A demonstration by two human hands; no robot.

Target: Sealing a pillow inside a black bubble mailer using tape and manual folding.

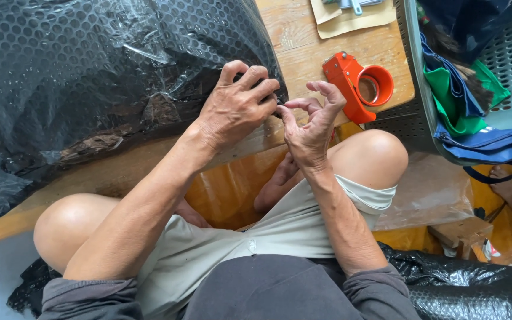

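Two hands meet at the right edge of a big black bubble-wrap bundle [90, 77], which lies on a low wooden table [303, 53] and fills the left of the view; clear film glints across its top. Left hand [238, 106] presses on the bundle's corner, fingers curled down and gripping the wrap. Right hand [312, 121] sits just beside it, fingers loosely hooked, pinching at the same edge. Farther right, an orange tape dispenser [357, 83] rests on the table, tan envelopes [354, 15] above it. Rightmost, a grey-green basket [416, 112] holds green and blue cloth bags [463, 101].
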